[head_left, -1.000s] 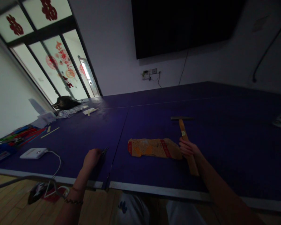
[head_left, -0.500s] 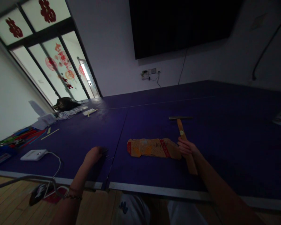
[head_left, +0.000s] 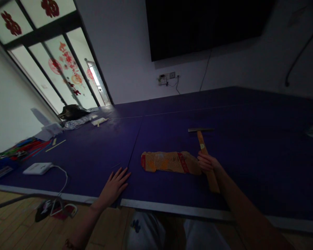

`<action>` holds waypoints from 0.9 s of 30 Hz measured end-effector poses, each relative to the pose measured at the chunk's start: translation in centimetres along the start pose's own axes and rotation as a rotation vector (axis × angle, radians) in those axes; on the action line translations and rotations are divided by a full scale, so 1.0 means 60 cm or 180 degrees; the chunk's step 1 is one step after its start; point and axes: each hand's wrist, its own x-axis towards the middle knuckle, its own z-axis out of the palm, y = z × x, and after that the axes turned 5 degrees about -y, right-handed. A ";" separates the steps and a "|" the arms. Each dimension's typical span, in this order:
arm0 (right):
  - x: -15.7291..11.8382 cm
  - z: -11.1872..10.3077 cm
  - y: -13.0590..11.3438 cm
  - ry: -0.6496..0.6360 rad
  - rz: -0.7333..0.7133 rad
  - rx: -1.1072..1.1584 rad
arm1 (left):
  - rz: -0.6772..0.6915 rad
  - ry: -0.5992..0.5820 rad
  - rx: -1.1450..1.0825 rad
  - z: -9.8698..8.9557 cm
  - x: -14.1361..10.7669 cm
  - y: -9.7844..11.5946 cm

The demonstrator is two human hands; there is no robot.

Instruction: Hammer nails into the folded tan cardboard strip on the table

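**Left hand [head_left: 114,186], cardboard strip [head_left: 169,162], and right hand [head_left: 208,163] with hammer [head_left: 202,143], set across the surface [head_left: 101,142]**

Directions follow a clock face, twelve o'clock being away from me. At ten o'clock from my left hand lies a jumble of coloured items [head_left: 32,149]; nearer me, a white device [head_left: 38,168] lies flat with its white cable [head_left: 66,177]. My left hand rests palm down, fingers spread, holding nothing, its fingertips reaching the seam [head_left: 136,142]. Just beyond them, at about twelve o'clock, lies a thin sliver [head_left: 116,165], possibly a nail. Next, the cardboard strip lies flat, its long axis running roughly from nine to three o'clock. It lies at two o'clock from my left hand, with a gap between, and at nine o'clock from my right. The right hand is the nearer: its fingers are at the strip's right end, though I cannot tell whether they touch. My hands are well apart; the right is wrapped around the hammer's wooden handle [head_left: 212,182], which slants from near five o'clock to between eleven and twelve. The metal head [head_left: 194,130] lies crosswise at the far end. Whether the hammer rests on the surface is not clear.
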 end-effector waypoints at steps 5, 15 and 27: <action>0.002 -0.004 -0.003 -0.0237 0.0062 0.0029 | -0.0025 -0.0136 -0.0121 0.002 0.011 -0.015; 0.003 -0.010 -0.004 -0.0497 0.0293 -0.0050 | -0.0852 0.0103 -0.0170 0.009 0.089 -0.017; 0.008 -0.020 -0.003 -0.0547 0.0597 -0.0156 | -0.1955 0.0074 -0.0408 0.001 0.148 -0.021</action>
